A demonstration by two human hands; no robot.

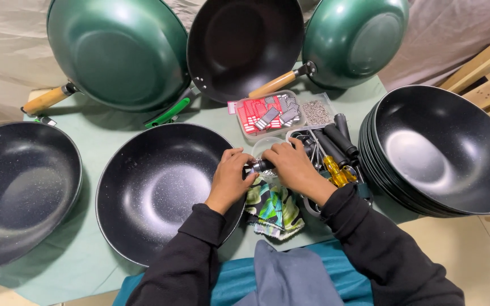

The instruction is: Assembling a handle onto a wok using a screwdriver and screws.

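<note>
Both hands met at the right rim of the black wok (154, 192) that sat near the front edge of the worktop (80, 255). The left hand (229, 178) was curled over the rim, fingers closed against it, and the right hand (293, 167) pinched a small dark handle fitting (261, 165) against the same spot. Whether the fitting was already fastened or only held in place could not be told.

The risks, as I judged them, lay in how crowded the spot was. The fitting was small and held only by fingertips; a slip would likely have dropped it onto the patterned cloth (273, 209) below or down between the wok and the tools. The yellow-handled screwdrivers (336, 170) and black handles (336, 139) lay just beside the right wrist, so a sideways move of that sleeve could have swept them toward the stack of black woks (443, 153) at the right edge. The clear tray of small parts and screws (282, 113) stood close behind the hands, and a knock could have scattered its contents over the worktop.

The wok itself rested on a rounded bottom, so pressing down on its rim might have tipped it. At the back edge, three woks (245, 45) leaned upright against the drape, and a hard jolt to the worktop could have brought one sliding down.
</note>
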